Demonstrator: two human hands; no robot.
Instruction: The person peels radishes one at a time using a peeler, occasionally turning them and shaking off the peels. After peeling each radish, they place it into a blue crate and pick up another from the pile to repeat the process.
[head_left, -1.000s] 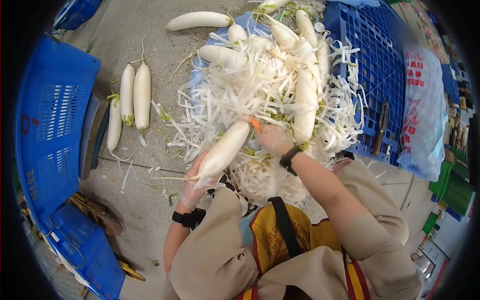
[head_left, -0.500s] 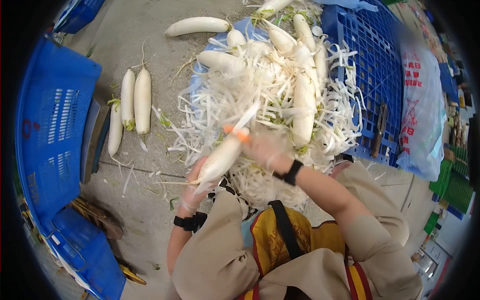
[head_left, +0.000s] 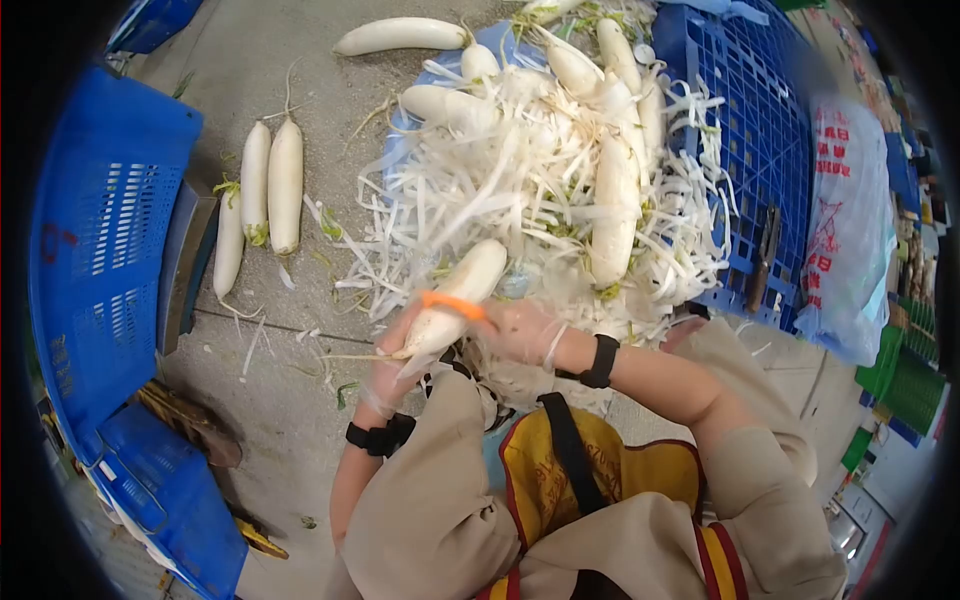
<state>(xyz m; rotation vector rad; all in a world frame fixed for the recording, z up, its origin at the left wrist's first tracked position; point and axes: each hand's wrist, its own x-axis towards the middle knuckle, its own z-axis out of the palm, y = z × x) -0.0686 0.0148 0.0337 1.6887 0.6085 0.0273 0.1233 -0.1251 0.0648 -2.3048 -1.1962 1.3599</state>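
A white daikon radish is tilted in front of me, its thin root end toward my lap. My left hand, in a clear plastic glove, is closed around its root end from below. An orange peeler lies across the daikon's lower half. Its handle is in my gloved right hand, whose fingers are closed and slightly blurred. Just beyond is a heap of peel strips on a blue plastic sheet. Several more daikons, such as one long daikon, lie on and around the heap.
Three daikons lie on the concrete floor to the left, near a blue crate. At right, a knife rests on a blue plastic grid crate, beside a printed plastic bag. Another daikon lies at the back.
My right hand has drawn the peeler down the daikon, from its far end toward the root end. The long peel strip by the blade no longer shows. My left hand keeps its hold.
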